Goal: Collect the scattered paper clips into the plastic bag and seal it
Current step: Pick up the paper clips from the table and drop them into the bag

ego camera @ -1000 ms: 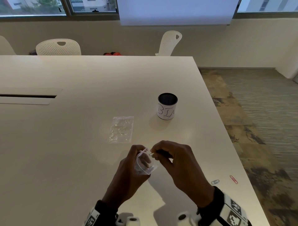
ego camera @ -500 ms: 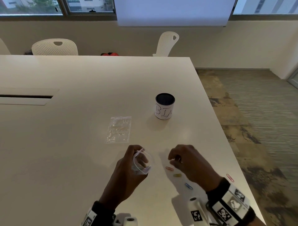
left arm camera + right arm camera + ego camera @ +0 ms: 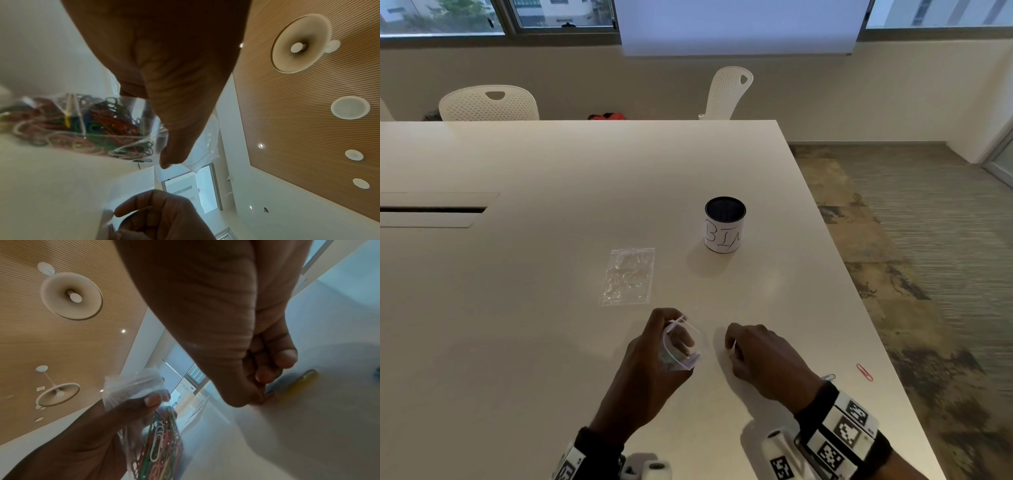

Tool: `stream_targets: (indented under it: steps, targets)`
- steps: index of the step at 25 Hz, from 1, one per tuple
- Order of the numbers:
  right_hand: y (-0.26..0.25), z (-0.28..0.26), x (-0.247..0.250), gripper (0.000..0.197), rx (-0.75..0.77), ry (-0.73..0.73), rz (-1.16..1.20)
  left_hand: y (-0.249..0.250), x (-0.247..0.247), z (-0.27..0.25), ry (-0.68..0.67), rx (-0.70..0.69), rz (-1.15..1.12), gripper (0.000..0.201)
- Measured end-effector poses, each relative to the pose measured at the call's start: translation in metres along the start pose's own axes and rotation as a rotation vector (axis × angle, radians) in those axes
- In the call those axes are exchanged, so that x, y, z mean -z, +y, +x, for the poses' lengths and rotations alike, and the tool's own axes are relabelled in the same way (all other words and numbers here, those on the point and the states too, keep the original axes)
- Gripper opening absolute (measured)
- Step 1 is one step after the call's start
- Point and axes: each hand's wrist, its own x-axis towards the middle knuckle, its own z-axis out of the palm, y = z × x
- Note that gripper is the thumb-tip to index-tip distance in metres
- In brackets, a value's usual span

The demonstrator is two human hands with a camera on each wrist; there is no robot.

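Observation:
My left hand [image 3: 678, 337] holds a small clear plastic bag [image 3: 683, 356] upright just above the table, mouth up. Several coloured paper clips [image 3: 92, 123] fill its lower part, as the right wrist view also shows through the bag [image 3: 162, 438]. To its right, my right hand [image 3: 732, 349] is down on the table with its fingers curled. Its thumb and forefinger pinch a thin clip at the surface. A yellow clip [image 3: 298, 384] lies right beside those fingertips. A red clip [image 3: 864, 371] and a grey-blue clip [image 3: 828, 377] lie further right.
A second, flat clear bag [image 3: 628, 275] lies beyond my hands. Behind it on the right stands a white cup with a dark rim and handwriting [image 3: 725, 224]. The table's right edge [image 3: 887, 346] is close to the red clip. White chairs stand at the far side.
My right hand left the bag's mouth and dropped to the table on the right, over the loose clips. My left hand kept the bag in about the same place.

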Motion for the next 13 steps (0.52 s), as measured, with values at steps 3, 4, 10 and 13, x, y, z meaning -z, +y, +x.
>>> stream_targets:
  steps: [3,4,10,13]
  targets:
    - [0.001,0.0,0.003,0.015,-0.001,0.038,-0.016,0.001,-0.001,0.0,0.002,0.006,-0.008,0.051]
    - [0.002,0.0,0.005,0.012,-0.005,0.041,-0.01,0.001,-0.001,0.0,0.003,0.01,-0.008,0.052]
    - [0.01,0.0,0.012,0.014,-0.05,-0.054,-0.012,0.003,0.0,0.0,0.001,-0.007,-0.002,0.052]
    - [0.013,-0.001,0.014,0.015,-0.067,-0.092,-0.029,0.002,0.0,-0.001,0.008,0.0,0.006,0.053]
